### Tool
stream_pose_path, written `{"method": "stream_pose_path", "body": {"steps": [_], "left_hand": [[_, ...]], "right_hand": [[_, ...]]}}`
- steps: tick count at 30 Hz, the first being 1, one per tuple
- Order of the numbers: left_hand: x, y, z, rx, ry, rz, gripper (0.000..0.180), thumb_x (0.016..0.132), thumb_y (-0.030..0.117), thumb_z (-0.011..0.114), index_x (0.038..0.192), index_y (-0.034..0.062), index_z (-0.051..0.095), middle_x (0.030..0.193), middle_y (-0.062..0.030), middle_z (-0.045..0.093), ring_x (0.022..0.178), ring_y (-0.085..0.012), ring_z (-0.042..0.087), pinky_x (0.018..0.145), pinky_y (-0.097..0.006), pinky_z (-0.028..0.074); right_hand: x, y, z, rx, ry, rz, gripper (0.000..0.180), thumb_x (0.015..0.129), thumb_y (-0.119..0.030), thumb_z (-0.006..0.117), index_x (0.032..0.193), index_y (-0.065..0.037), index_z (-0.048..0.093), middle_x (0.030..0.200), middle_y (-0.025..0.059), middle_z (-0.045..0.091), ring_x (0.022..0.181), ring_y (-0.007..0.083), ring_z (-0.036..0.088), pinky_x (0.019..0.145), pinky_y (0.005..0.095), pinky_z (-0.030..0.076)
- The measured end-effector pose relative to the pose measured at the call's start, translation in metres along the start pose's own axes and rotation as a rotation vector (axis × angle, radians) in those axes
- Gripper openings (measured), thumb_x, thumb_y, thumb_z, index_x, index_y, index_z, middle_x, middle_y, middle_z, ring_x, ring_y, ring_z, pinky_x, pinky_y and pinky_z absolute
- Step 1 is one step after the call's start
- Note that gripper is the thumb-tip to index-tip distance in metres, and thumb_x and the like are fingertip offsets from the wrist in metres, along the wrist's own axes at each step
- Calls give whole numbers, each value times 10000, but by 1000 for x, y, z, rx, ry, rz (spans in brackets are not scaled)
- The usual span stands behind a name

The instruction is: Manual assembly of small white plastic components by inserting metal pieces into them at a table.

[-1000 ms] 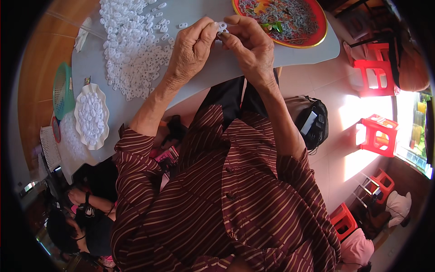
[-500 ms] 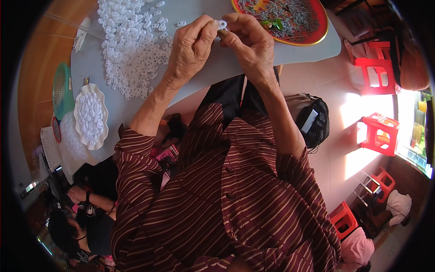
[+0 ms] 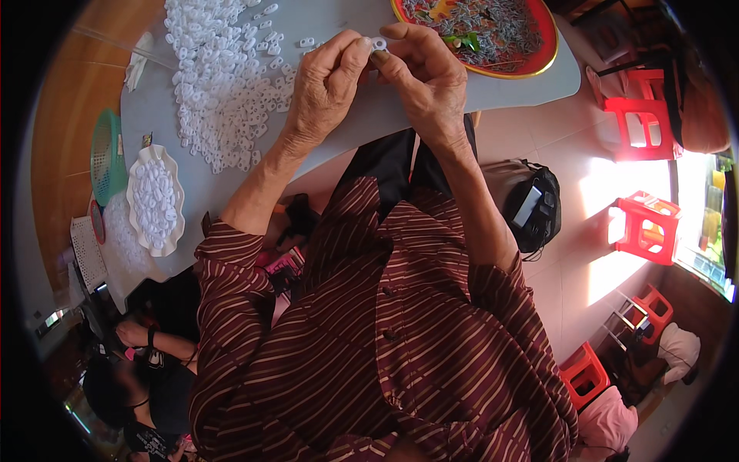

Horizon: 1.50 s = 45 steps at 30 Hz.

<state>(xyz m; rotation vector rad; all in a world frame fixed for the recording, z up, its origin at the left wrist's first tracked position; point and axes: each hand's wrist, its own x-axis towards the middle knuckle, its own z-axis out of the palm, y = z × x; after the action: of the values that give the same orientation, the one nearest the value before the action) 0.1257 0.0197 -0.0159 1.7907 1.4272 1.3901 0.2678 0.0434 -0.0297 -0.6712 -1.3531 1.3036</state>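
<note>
My left hand (image 3: 327, 85) and my right hand (image 3: 419, 73) meet above a grey table (image 3: 362, 123). Between their fingertips they pinch one small white plastic piece (image 3: 378, 44). A big heap of the same white pieces (image 3: 223, 85) lies on the table just left of my left hand. A red round tray (image 3: 481, 35) filled with small grey parts sits beyond my right hand. My striped maroon shirt fills the lower middle of the view.
A white scalloped dish (image 3: 155, 200) of white pieces and a green basket (image 3: 106, 154) stand at the table's left end. Red plastic stools (image 3: 643, 223) and a dark bag (image 3: 531, 208) are on the floor to the right. Another person (image 3: 138, 362) sits low at the left.
Both hands stay together on the small white piece; the fingers have shifted slightly around it. Nothing else has moved.
</note>
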Motion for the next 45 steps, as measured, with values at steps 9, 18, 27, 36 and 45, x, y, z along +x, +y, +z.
{"method": "stream_pose_path", "body": {"steps": [9, 18, 27, 36, 45], "left_hand": [[1, -5, -2, -115, -27, -45, 251, 944, 217, 500, 831, -4, 534, 603, -37, 484, 576, -83, 438, 533, -261, 394], [3, -11, -8, -28, -65, 34, 239, 939, 214, 510, 893, -19, 538, 614, -36, 421, 584, -90, 394, 539, -260, 380], [-3, -11, -7, -64, -113, 29, 282, 949, 250, 484, 914, -24, 538, 606, -44, 417, 575, -103, 391, 535, -271, 372], [1, -10, -9, -61, -186, -69, 292, 944, 251, 480, 948, -32, 551, 629, -86, 493, 574, -150, 455, 566, -299, 406], [-2, -3, -5, -152, -103, -204, 327, 965, 287, 444, 849, -1, 546, 673, -48, 527, 630, -104, 471, 577, -277, 412]], "right_hand": [[0, 2, 0, 22, -66, -1, 320, 838, -87, 667, 1123, 5, 554, 823, 42, 639, 743, 84, 593, 681, 213, 490], [1, 22, 0, -71, -68, -101, 321, 767, -60, 723, 1044, 7, 576, 752, 36, 602, 709, 86, 577, 660, 230, 494], [-5, 7, 2, -177, -78, -122, 190, 786, -14, 682, 916, 3, 544, 707, 63, 641, 661, 100, 611, 603, 231, 488], [-1, 6, -1, -221, -87, -106, 137, 800, -10, 666, 869, 13, 550, 730, 77, 663, 674, 108, 633, 606, 234, 496], [2, 3, -1, -46, -131, 8, 126, 869, -33, 595, 976, 33, 587, 781, 58, 634, 648, 87, 558, 605, 217, 461]]}}
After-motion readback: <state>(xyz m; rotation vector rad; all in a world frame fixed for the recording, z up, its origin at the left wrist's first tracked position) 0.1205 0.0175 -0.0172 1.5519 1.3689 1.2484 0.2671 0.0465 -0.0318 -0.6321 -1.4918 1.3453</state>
